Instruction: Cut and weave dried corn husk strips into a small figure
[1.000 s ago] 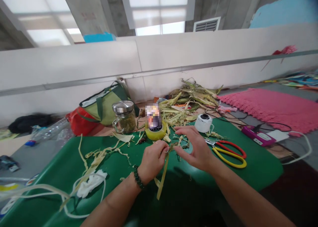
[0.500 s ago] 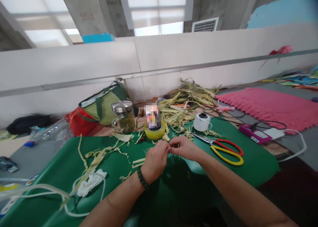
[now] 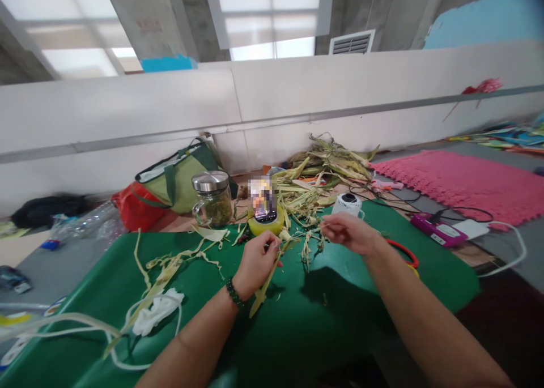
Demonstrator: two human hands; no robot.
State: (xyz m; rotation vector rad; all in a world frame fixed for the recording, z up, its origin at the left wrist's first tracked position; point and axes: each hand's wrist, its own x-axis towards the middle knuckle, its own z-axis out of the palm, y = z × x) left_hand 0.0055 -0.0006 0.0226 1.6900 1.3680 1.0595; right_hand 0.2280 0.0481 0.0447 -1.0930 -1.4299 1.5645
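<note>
Slanting, a strip (image 3: 264,289) is pinched by the left hand (image 3: 255,263); what the right hand (image 3: 351,233) holds cannot be told; phone screen (image 3: 262,200) is blurred.

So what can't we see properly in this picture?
In the head view:
Blades of the red-and-yellow-handled scissors: hidden behind the right arm.
Bottom of the round white spool: behind the right grip.
Lit rectangular phone screen: mostly blurred into squares.
Whatever that grip may pinch: too small.

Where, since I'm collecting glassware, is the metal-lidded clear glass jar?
In the head view, the jar stands left of centre, beyond the left hand, between the green fabric bag and round yellow phone holder.
</note>
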